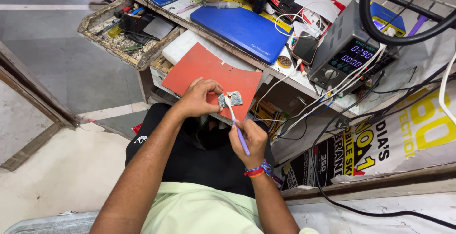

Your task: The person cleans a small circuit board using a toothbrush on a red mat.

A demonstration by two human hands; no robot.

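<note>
I see my left hand (197, 98) with its fingers (214, 88) clenched on a small circuit board (230, 99), held just above the red mat (209, 75) that hangs off the desk (228, 49). My right hand (249, 139) has its fingers wrapped around a purple-handled brush (237, 127); the brush tip touches the board, just right of my left fingertips.

Repair shop, bench power supply (344, 56), circuit board (231, 99)
</note>
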